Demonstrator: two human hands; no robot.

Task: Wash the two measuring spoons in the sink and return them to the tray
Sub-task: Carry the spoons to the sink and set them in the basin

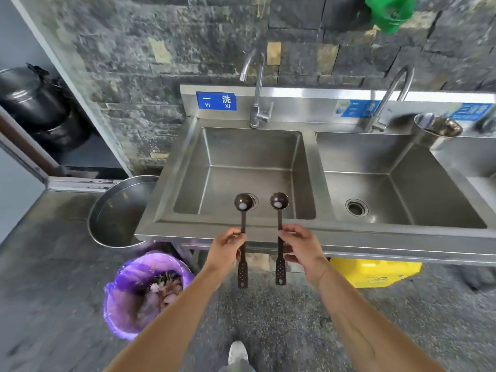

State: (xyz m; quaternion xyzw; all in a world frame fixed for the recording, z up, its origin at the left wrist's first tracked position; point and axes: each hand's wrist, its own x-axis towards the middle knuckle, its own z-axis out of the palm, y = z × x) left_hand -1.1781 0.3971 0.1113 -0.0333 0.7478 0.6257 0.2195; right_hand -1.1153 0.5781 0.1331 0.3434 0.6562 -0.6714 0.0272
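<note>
The left hand pinches the handle of the left measuring spoon, and the right hand pinches the handle of the right measuring spoon. Both spoons are dark brown, held side by side and apart, their bowls forward over the front of the left sink basin, each bowl with a pale spot in it. The perforated handle ends hang toward the person, past the sink's front rim.

The stainless steel sink has 2 basins; the right basin has an open drain. A faucet stands behind the left basin beside a blue sign, and a second faucet behind the right. A steel cup sits on the back ledge at right. A large steel bowl sits left of the sink. On the speckled gray floor stand a purple-lined bin with scraps and a yellow container. The wall is dark stone brick.
</note>
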